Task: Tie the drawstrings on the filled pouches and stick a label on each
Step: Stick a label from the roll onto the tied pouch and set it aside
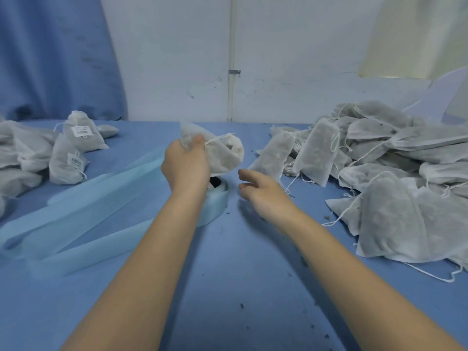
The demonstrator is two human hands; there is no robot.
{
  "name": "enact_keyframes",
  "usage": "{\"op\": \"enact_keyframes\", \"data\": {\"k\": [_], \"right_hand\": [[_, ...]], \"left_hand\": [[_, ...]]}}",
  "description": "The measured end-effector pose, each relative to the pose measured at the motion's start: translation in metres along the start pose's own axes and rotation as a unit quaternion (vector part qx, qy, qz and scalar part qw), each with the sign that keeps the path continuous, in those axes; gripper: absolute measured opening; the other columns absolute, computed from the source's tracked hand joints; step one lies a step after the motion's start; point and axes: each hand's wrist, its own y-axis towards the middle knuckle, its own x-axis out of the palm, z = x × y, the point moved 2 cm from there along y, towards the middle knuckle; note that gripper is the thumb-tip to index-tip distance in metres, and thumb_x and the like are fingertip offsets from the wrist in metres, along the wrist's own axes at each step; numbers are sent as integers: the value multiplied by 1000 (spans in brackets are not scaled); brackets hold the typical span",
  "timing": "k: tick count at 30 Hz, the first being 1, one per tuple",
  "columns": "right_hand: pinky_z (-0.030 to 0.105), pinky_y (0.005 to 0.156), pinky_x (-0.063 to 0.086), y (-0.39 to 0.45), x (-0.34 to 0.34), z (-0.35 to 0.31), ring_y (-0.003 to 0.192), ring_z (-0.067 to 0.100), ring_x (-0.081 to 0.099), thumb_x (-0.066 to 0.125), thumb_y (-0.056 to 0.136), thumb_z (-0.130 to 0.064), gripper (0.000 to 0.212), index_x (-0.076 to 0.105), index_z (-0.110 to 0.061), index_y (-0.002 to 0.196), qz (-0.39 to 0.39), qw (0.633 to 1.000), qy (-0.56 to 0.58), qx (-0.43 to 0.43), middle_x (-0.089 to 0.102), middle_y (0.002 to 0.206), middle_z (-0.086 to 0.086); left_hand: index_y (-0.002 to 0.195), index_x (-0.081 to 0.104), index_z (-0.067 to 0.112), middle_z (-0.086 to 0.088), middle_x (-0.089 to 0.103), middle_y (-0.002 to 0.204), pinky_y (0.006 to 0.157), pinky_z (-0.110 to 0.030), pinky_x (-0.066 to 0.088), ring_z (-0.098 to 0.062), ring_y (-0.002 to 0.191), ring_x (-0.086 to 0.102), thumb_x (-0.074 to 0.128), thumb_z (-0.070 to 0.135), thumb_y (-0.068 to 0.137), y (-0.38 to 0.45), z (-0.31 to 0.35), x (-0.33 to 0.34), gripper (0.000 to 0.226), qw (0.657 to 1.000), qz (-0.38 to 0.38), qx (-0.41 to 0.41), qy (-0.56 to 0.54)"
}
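My left hand [186,164] grips the gathered neck of a filled white mesh pouch [224,154], lifted above the table, with its drawstring [219,139] running out past my thumb. My right hand [260,190] hovers just to the right of and below the pouch, fingers loosely spread, holding nothing. A roll of pale blue label backing [215,203] stands under my left wrist, partly hidden by it. Untied filled pouches [367,168] are heaped on the right. Tied pouches with white labels [76,148] lie at the left.
Long strips of pale blue backing tape [83,211] trail leftward over the blue table cover [240,287]. Dark herb crumbs are scattered on the cloth. A blue curtain [55,57] and a white wall with a pipe [231,59] stand behind the table.
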Motion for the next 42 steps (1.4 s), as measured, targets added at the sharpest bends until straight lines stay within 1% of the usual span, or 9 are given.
{"op": "enact_keyframes", "data": {"k": [4, 7, 9, 11, 16, 19, 22, 34, 42], "right_hand": [[16, 104, 25, 10, 17, -2, 141, 12, 27, 54, 93, -10, 68, 20, -14, 151, -97, 982, -155, -52, 27, 156, 0], [9, 83, 31, 14, 25, -3, 113, 10, 50, 56, 93, -11, 58, 32, -19, 145, -85, 983, -133, -93, 48, 138, -3], [2, 68, 34, 15, 27, 1, 83, -7, 52, 62, 90, -14, 50, 41, -21, 135, -48, 987, -117, -104, 54, 114, -14], [1, 65, 37, 17, 28, 3, 73, -15, 51, 72, 83, -16, 45, 47, -23, 120, -16, 992, -75, -104, 52, 99, -22], [23, 64, 39, 25, 30, 3, 71, 12, 50, 80, 71, -23, 36, 61, -15, 101, -5, 989, -97, -109, 59, 95, 4], [20, 59, 37, 28, 34, 4, 74, 12, 51, 79, 68, -23, 36, 58, -16, 96, 9, 991, -95, -93, 59, 93, 2], [21, 60, 40, 28, 38, 7, 81, 7, 55, 80, 66, -31, 51, 44, -21, 101, 29, 995, -85, -48, 58, 94, -9], [0, 62, 40, 9, 29, 12, 84, -5, 59, 89, 62, -34, 77, 44, -24, 123, 27, 999, -8, -30, 59, 105, -15], [-2, 68, 40, 1, 23, 14, 67, -12, 57, 83, 73, -16, 36, 70, -13, 106, 108, 992, -11, -60, 62, 77, -16]], "left_hand": [[87, 58, 13, -10, 64, 97, 90, -43, 49, -33, 101, 60, 55, 31, 90, 16, -6, -11, 18, 999, 0, -32, 14], [93, 60, 9, -13, 65, 105, 88, -50, 51, -35, 100, 61, 57, 29, 88, 20, -13, -11, 21, 996, -42, -78, -7], [102, 62, 7, -14, 65, 106, 87, -52, 52, -36, 99, 62, 57, 29, 88, 20, -15, -8, 27, 992, -69, -99, -30], [103, 62, 7, -15, 65, 106, 87, -52, 52, -36, 99, 62, 56, 29, 88, 21, -16, -7, 27, 992, -77, -93, -25], [107, 61, 9, -14, 65, 110, 90, -50, 50, -35, 103, 60, 52, 29, 91, 22, -20, -3, 28, 993, -76, -86, 1], [110, 60, 6, -13, 64, 112, 92, -43, 49, -33, 106, 58, 50, 29, 92, 23, -21, -1, 31, 996, -60, -60, 25], [108, 58, 6, -8, 62, 110, 74, -30, 38, -29, 104, 55, 45, 32, 95, 22, -18, -2, 33, 994, -25, 5, 108], [110, 56, 3, -16, 61, 115, 73, -31, 32, -33, 107, 53, 42, 31, 96, 19, -18, -1, 34, 980, -38, 18, 192], [112, 53, 2, -18, 58, 118, 76, -32, 35, -34, 109, 51, 42, 31, 97, 17, -16, -2, 35, 979, -45, 10, 197]]}}
